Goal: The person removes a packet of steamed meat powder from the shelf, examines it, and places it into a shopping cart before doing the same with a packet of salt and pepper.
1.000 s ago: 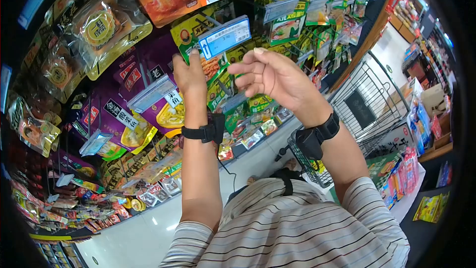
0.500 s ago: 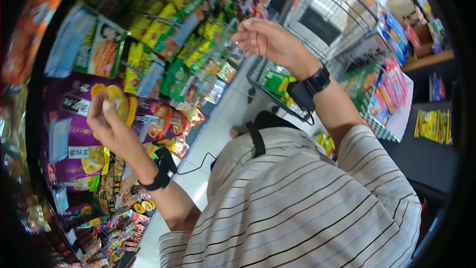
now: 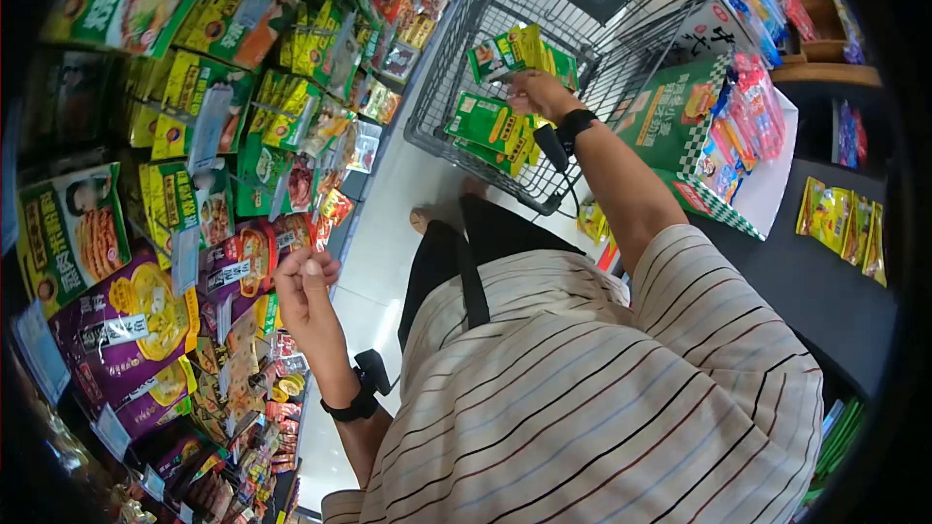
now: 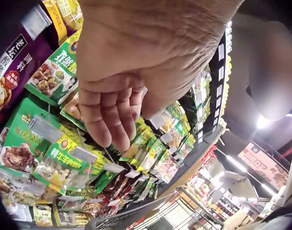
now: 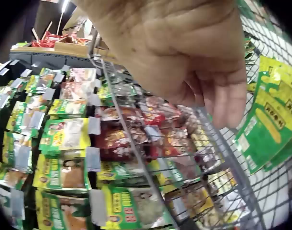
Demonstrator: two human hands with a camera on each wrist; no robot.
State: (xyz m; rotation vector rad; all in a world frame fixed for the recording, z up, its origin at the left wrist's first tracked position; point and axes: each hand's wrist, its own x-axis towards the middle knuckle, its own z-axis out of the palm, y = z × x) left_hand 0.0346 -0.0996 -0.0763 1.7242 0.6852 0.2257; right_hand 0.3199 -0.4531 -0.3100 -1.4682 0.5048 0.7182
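Observation:
My right hand (image 3: 544, 95) is over the shopping cart (image 3: 427, 121), with its fingers loosely curled. Its fingertips overlap the edge of a green-and-yellow seasoning packet (image 3: 510, 50) in the head view. Just below lie more green seasoning packets (image 3: 490, 124) in the cart's wire basket. In the right wrist view, nothing shows between the bent fingers, and yellow-green packets (image 5: 268, 120) lie beside them. My left hand (image 3: 309, 301) hangs in front of the shelf with relaxed, half-bent fingers and holds nothing. Purple seasoning packets (image 3: 121, 330) hang to its left.
Hanging rows of seasoning packets (image 3: 184, 102) with price tags line the left side. A green carton (image 3: 670, 126) with pink packs (image 3: 757, 116) stands right of the cart. Yellow packs (image 3: 843, 223) lie on a dark ledge (image 3: 825, 301). Floor (image 3: 364, 262) shows between shelf and cart.
The left hand has let go of the hanging packet or tag area and drawn back from the shelf. The right hand has moved over to the cart. The view has turned right.

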